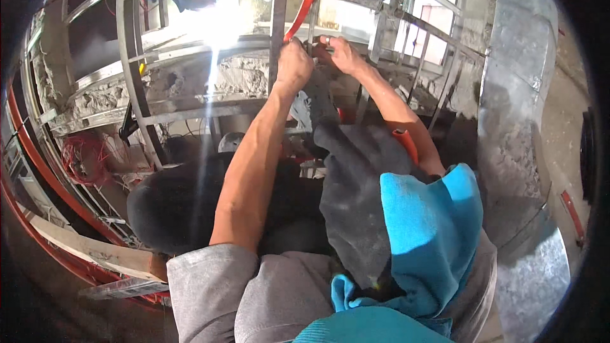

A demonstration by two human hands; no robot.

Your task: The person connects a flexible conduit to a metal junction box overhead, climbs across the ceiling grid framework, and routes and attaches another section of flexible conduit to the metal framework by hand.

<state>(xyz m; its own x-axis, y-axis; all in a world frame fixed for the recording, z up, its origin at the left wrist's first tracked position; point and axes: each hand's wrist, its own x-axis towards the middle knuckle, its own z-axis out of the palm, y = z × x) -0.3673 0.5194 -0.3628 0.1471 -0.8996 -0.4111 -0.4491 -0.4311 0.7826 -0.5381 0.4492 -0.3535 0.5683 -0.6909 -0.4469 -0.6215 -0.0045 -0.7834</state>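
Observation:
My left hand (295, 67) is closed at the lower end of a curved orange tube (310, 1), which comes down from the top edge beside a metal upright (278, 19). Just to its right, my right hand (345, 57) has its fingers curled in towards the left one. What the right fingertips grip, if anything, is hidden by the hands and the frame. Another short orange tube end (405, 145) shows by my right forearm. A dark grey cloth (356, 197) and a teal cloth (432, 228) hang between my arms and cover part of my right arm.
Metal framing (133, 57) stands ahead, with rough masonry (238, 79) behind it and a strong glare. Coiled red wire (86, 157) hangs at the left, above a wooden beam (95, 248). A grey sheet-like surface (518, 89) rises on the right; a red-handled tool (573, 216) lies beyond it.

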